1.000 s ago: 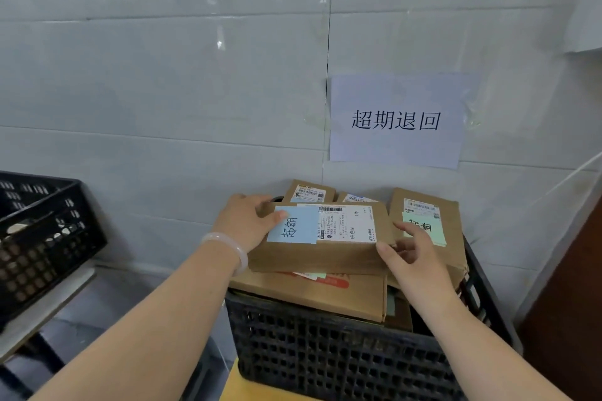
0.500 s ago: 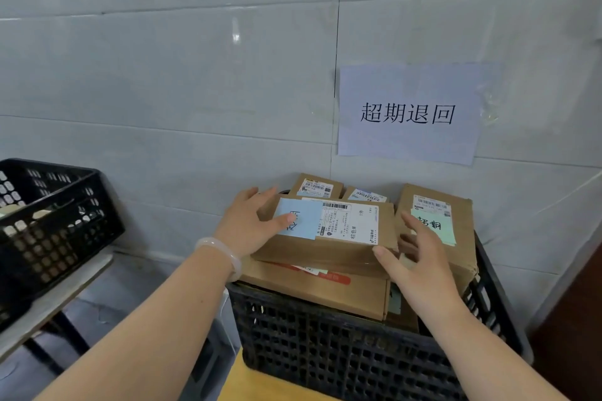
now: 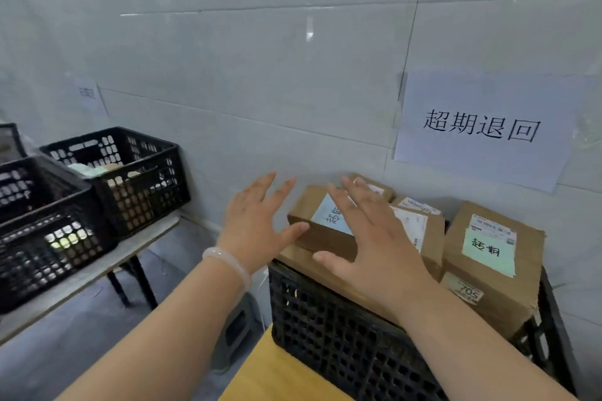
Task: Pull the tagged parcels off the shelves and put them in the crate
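Since the earlier frame both hands have let go of the blue-tagged parcel [image 3: 321, 226] and spread open; view has swung left. Parcel lies flat atop the stack in the black crate [image 3: 342, 335], long axis running left-right, just ahead of both palms. Left hand [image 3: 257, 225]: fingers splayed, thumb tip touching the parcel's left end, holding nothing. Right hand [image 3: 374, 244]: open, flat over the parcel's top, empty; contact unclear. Green-tagged parcel [image 3: 492, 257] sits right of it. Other crates [image 3: 130, 179] stand on a bench [image 3: 81, 277] to its left.

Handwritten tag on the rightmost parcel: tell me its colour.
Pale green tag, head view.
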Demonstrator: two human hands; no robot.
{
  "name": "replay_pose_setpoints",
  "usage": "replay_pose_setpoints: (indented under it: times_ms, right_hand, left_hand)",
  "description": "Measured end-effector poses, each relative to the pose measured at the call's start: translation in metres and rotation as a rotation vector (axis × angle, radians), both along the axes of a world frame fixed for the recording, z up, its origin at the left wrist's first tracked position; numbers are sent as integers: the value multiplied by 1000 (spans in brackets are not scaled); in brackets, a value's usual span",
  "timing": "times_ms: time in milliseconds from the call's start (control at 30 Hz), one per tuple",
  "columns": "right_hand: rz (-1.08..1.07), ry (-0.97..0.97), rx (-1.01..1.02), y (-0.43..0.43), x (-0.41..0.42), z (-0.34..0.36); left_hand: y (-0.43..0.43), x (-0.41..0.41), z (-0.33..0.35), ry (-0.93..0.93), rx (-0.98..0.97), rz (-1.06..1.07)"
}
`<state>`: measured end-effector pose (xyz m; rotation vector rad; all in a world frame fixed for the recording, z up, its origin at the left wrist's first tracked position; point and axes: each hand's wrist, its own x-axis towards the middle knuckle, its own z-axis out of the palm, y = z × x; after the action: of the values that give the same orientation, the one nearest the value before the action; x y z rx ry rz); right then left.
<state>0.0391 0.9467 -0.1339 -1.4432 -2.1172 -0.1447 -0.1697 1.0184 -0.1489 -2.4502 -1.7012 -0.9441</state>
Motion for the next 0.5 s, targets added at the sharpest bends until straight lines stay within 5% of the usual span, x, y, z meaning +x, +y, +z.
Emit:
replay_pose_setpoints:
  times_ms: [500]
  right_hand:
    - [862,-236,-265,-68,-237,-101]
  left_hand:
    - [-274,-193,-91,136,-243,844]
